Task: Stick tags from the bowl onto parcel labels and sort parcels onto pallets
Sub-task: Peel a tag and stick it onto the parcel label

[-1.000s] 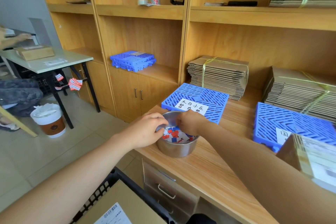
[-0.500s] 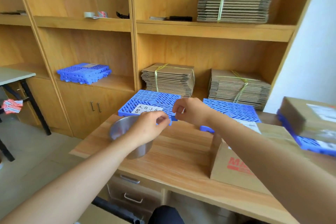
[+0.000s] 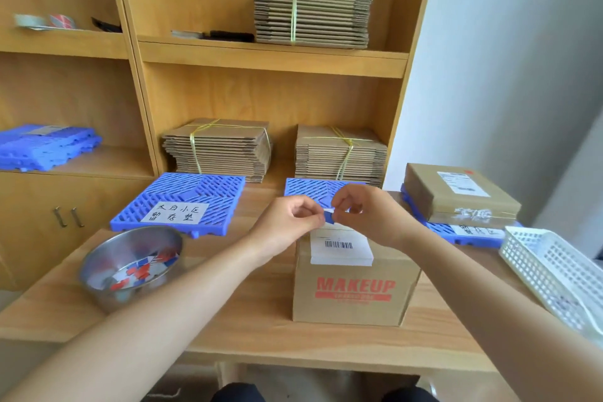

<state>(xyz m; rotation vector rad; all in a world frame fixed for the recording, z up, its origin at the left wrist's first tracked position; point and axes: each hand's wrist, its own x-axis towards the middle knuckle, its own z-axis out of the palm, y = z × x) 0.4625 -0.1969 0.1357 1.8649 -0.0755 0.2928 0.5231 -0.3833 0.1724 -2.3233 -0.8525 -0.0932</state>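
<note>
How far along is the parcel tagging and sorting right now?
Done: one parcel sits on the right pallet. In hand: the left hand and right hand pinch a blue tag above the label on the box. Left: stick it, move the box to a pallet; the bowl holds more tags.

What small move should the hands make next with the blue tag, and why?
Probably lower the blue tag onto the white label on top of the MAKEUP box and press it down. The left hand and the right hand both pinch it just above that label, whose visible part bears no tag.
</note>
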